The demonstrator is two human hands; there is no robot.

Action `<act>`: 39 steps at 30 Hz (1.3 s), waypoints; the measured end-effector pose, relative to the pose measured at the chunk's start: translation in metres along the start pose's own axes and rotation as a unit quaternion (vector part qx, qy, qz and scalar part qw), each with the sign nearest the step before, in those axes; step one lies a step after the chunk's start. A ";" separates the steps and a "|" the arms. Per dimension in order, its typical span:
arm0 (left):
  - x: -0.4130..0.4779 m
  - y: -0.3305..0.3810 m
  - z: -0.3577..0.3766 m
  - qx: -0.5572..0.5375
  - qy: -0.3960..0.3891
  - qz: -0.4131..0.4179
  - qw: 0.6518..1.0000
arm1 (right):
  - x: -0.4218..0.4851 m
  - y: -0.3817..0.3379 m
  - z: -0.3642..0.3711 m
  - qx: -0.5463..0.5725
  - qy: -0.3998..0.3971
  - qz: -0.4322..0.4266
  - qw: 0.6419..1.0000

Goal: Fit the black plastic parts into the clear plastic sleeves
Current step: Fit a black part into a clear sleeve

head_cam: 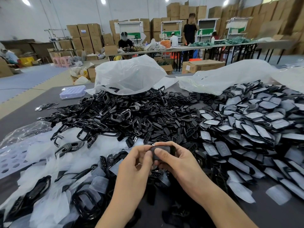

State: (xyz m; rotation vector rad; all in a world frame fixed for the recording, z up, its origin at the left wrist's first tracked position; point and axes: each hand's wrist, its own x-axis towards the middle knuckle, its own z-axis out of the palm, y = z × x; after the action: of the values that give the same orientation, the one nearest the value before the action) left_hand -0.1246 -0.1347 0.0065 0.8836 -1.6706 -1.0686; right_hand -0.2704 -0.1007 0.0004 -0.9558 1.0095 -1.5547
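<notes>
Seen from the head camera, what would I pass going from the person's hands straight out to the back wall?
Left hand and right hand holding a black part → heap of loose black parts → white plastic bag → long table where people work → stacked cardboard boxes.

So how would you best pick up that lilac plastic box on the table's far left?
Probably from above, with the grip across its two long sides: the box lies flat on the table, low and rectangular, with bare space front and back.
</notes>
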 end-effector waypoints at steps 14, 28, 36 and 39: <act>0.009 -0.015 -0.013 0.143 -0.006 0.069 0.987 | -0.004 -0.012 -0.021 -0.418 -0.009 -0.085 0.904; 0.007 -0.014 -0.012 0.117 0.009 0.059 0.991 | -0.001 -0.007 -0.022 -0.329 -0.004 -0.063 0.942; 0.005 -0.013 -0.007 0.063 0.014 0.023 0.998 | 0.001 -0.005 -0.008 -0.091 0.011 -0.012 0.996; 0.004 -0.014 -0.007 0.066 0.014 0.026 0.997 | 0.002 -0.005 -0.007 -0.062 0.023 0.004 0.998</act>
State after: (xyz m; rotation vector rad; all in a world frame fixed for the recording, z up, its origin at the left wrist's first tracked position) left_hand -0.1184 -0.1452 -0.0042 0.9303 -1.7474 -0.9143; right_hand -0.2786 -0.1013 0.0031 -1.0047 1.1511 -1.5281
